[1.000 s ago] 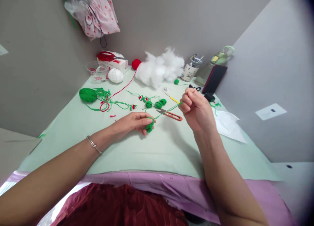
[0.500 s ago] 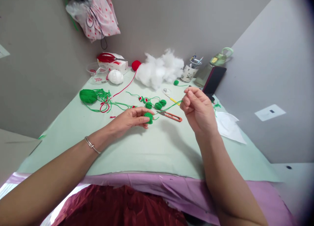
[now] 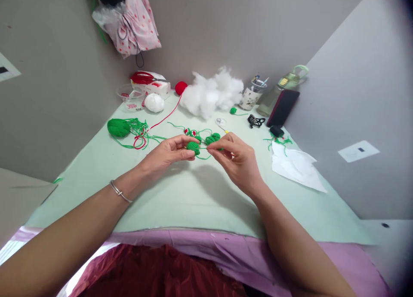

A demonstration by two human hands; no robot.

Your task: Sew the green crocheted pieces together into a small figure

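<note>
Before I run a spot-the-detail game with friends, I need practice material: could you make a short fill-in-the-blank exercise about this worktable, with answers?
1. The left hand holds a small knitted piece whose colour is ____.
2. A strand of yarn runs from that piece to the fingertips of the ____ hand.
3. A silver-coloured bangle circles the ____ wrist.
4. The scissors lying on the white pack have ____ handles.

Missing words: green; right; left; red.

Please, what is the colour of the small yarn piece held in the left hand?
The yarn piece in the left hand is green, as the head view shows.
</note>
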